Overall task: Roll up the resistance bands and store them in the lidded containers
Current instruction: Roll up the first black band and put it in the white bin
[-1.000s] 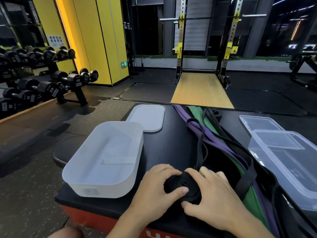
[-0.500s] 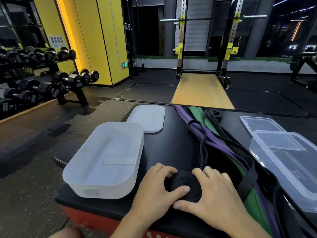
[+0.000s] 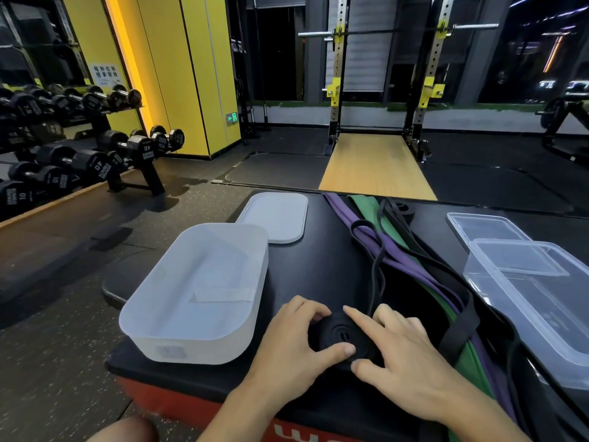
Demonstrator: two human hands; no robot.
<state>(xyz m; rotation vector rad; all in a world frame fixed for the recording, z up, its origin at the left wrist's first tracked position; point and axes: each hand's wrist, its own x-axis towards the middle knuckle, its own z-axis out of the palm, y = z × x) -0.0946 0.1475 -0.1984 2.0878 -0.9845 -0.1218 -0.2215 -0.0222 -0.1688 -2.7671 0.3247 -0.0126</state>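
Observation:
A black resistance band is wound into a flat coil [image 3: 339, 338] near the front edge of the black padded box [image 3: 318, 275]. My left hand [image 3: 298, 342] grips the coil from the left, thumb on its front edge. My right hand [image 3: 401, 352] holds it from the right, index finger laid across the top. The band's loose tail [image 3: 376, 266] runs away from the coil. Purple [image 3: 401, 256], green [image 3: 369, 208] and wider black [image 3: 459, 327] bands lie unrolled to the right. An open frosted white container [image 3: 165, 317] stands to the left, its lid [image 3: 275, 216] behind it.
A clear plastic container [image 3: 497, 288] sits at the right edge with its clear lid [image 3: 484, 226] behind it. A small black band roll [image 3: 403, 208] lies at the box's far side. Dumbbell racks [image 3: 79, 154] stand at left, a squat rack [image 3: 382, 90] beyond.
The coil has turned a little between my hands. My right index finger has lifted and stretched out over the coil's top. The loose tail has shifted slightly.

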